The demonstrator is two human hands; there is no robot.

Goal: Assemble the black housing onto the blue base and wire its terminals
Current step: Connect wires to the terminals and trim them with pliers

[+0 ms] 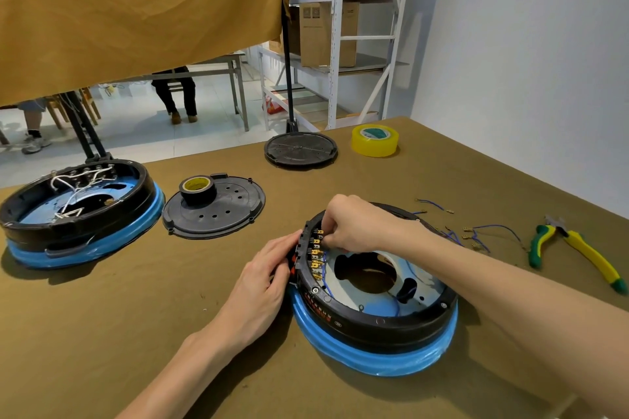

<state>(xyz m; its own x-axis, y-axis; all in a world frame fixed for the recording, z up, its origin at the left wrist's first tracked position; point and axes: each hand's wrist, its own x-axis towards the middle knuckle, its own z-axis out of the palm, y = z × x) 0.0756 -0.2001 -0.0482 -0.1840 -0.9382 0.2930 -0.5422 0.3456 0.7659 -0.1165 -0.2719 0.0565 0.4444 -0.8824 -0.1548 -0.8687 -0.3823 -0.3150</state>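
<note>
The black housing (374,313) sits on the blue base (374,357) near me on the table (136,316), blue wires (396,303) lying inside. My left hand (265,279) presses flat on its outer wall; my right hand (357,224) pinches at the brass terminals (316,253).

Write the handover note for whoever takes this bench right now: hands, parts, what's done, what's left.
Left hand: fingers straight, pressing the outside of the terminal block on the housing, steadying it.
Right hand: fingers curled at the top terminals, pinching something small; what exactly is hidden.
Done: housing sits on the blue base; some blue wires already run inside it.
Left: remaining terminals. Loose blue wires lie right of the unit, pliers beyond them.
Also on the table: a second unit with white wiring, far left; two black covers, one with a tape roll on it; yellow tape.
</note>
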